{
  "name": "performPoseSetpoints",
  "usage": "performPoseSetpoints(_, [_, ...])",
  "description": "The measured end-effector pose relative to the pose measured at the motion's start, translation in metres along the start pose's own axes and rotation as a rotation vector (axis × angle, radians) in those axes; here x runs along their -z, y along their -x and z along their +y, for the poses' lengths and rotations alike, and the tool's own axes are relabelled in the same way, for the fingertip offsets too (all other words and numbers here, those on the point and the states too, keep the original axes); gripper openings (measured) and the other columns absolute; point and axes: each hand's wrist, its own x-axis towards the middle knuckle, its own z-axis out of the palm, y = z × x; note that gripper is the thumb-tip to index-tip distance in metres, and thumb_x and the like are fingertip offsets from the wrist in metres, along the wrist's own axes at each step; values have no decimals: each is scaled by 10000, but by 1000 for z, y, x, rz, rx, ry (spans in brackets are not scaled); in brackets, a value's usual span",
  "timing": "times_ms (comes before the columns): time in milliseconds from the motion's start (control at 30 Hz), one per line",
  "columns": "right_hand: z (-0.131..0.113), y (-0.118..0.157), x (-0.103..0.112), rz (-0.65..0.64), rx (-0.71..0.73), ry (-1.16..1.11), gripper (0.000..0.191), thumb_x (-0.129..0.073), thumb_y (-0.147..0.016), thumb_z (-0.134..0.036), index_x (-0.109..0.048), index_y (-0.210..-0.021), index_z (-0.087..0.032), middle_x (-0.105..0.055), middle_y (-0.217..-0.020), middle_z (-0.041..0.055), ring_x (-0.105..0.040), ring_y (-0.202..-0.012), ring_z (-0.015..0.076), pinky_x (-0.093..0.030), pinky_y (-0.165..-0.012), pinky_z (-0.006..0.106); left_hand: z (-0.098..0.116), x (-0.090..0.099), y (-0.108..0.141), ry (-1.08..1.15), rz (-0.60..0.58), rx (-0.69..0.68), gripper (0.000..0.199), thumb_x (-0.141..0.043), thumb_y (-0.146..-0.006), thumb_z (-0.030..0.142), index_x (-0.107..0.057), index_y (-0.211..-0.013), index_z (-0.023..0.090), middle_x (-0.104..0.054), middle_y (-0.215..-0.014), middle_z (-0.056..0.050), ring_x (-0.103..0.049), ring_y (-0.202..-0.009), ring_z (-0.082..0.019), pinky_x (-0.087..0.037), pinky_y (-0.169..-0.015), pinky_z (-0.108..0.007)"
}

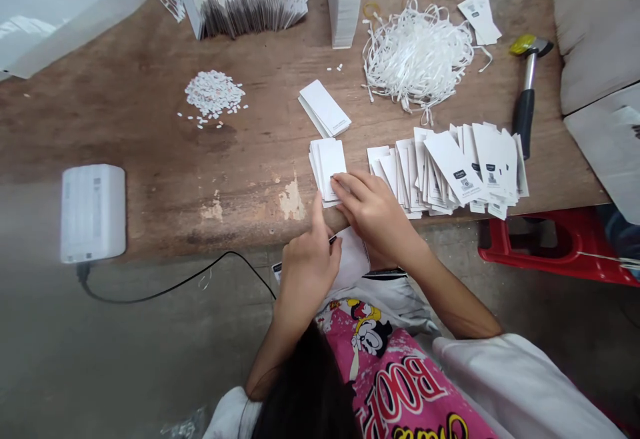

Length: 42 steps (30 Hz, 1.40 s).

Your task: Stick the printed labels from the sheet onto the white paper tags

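Pinched shut, my left hand [307, 272] grips a thin dark item [333, 239] below the table edge [225, 242]; my half-open right hand [375, 215] squares a white tag stack [327, 169] above it.

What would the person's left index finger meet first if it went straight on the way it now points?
Most likely the small stack of white hang tags just ahead of the left index finger, though depth is unclear from this view.
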Motion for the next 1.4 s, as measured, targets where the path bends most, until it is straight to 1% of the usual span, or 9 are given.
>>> performPoseSetpoints(333, [-1,9,16,207,49,-111,299,-462,-943,-134,-633,-1182,-193,-660,-1214,112,-596,-1121,267,-492,-905,478,-14,1,33,243,47,122,720,-546,-845,257,-171,-1460,229,-715,-880,5,-690,-812,-211,-475,-734,-322])
performPoseSetpoints(467, [-3,38,43,546,-156,-241,403,-516,-924,-134,-593,-1270,-325,-654,-1225,50,-611,-1136,247,-490,-995,449,-13,-3,38,303,39,93,678,-538,-852,263,-222,-1451,239,-705,-871,6,-678,-806,-196,-479,-757,-325])
performPoseSetpoints(567, [16,69,61,868,-293,-26,449,-529,-907,-80,-605,-1261,-345,-653,-1213,33,-608,-1137,248,-460,-1038,471,-14,-4,41,337,15,49,619,-541,-853,281,-305,-1424,255,-692,-842,19,-665,-792,-178,-482,-755,-305])
performPoseSetpoints(633, [38,90,67,899,-207,113,454,-578,-873,-57,-634,-1215,-350,-671,-1176,16,-623,-1111,239,-499,-990,474,-16,-6,42,362,-3,22,580,-544,-852,282,-353,-1400,262,-687,-826,27,-659,-799,-165,-483,-779,-296])
performPoseSetpoints(767, [63,121,68,570,-208,158,553,-609,-840,-55,-546,-1317,-327,-511,-1421,42,-440,-1341,293,-425,-1067,542,-17,-9,44,399,-7,-15,550,-556,-852,283,-394,-1377,270,-690,-834,27,-657,-803,-155,-486,-801,-299])
performPoseSetpoints(867, [40,129,66,587,-265,65,566,-571,-857,-108,-481,-1379,-308,-426,-1486,45,-366,-1386,316,-343,-1108,588,-12,-10,46,419,-8,-41,527,-578,-847,277,-428,-1351,284,-696,-840,30,-660,-803,-153,-489,-795,-292])
performPoseSetpoints(933, [12,124,63,597,-275,-146,483,-551,-872,-137,-542,-1328,-295,-542,-1380,52,-470,-1311,295,-390,-1081,558,-6,-10,46,451,-35,-62,492,-599,-842,265,-465,-1315,291,-703,-834,39,-664,-803,-145,-488,-794,-274])
performPoseSetpoints(1100, [-39,97,47,148,-233,-678,240,-602,-877,-181,-684,-1102,-203,-724,-1002,71,-660,-955,196,-537,-841,350,5,-11,42,585,-129,-108,364,-651,-822,242,-569,-1175,280,-720,-810,57,-674,-797,-125,-489,-792,-221])
performPoseSetpoints(1400, [-31,90,20,6,-674,-1354,164,-718,-783,-326,-731,-819,-167,-680,-674,13,-580,-547,100,-416,-470,196,-11,-1,40,618,-306,-231,117,-686,-791,236,-704,-902,203,-736,-892,-2,-656,-830,-149,-463,-745,-220])
